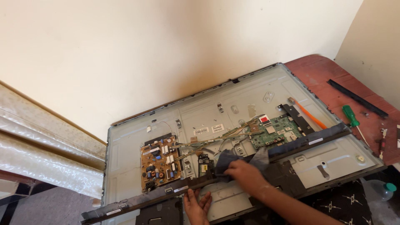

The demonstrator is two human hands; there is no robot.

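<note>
A flat-screen set lies face down with its grey metal back panel [137, 191] bared. On it sit a brown power board [160, 161] and a green main board [277, 132], joined by a bundle of wires [216, 139]. A long black plastic strip [304, 141] lies slantwise across the panel. My right hand [246, 175] presses a dark blue-grey cloth [227, 160] against the strip near its middle. My left hand [197, 204] rests flat on the panel just under the strip, fingers apart, holding nothing.
A reddish table [329, 77] carries the panel. An orange-handled tool [308, 114] lies on the panel by the main board. A green screwdriver [351, 116] and a thin black bar [357, 98] lie at the right. A plastic bottle [381, 189] stands lower right. Wrapped sheets [46, 137] lean at left.
</note>
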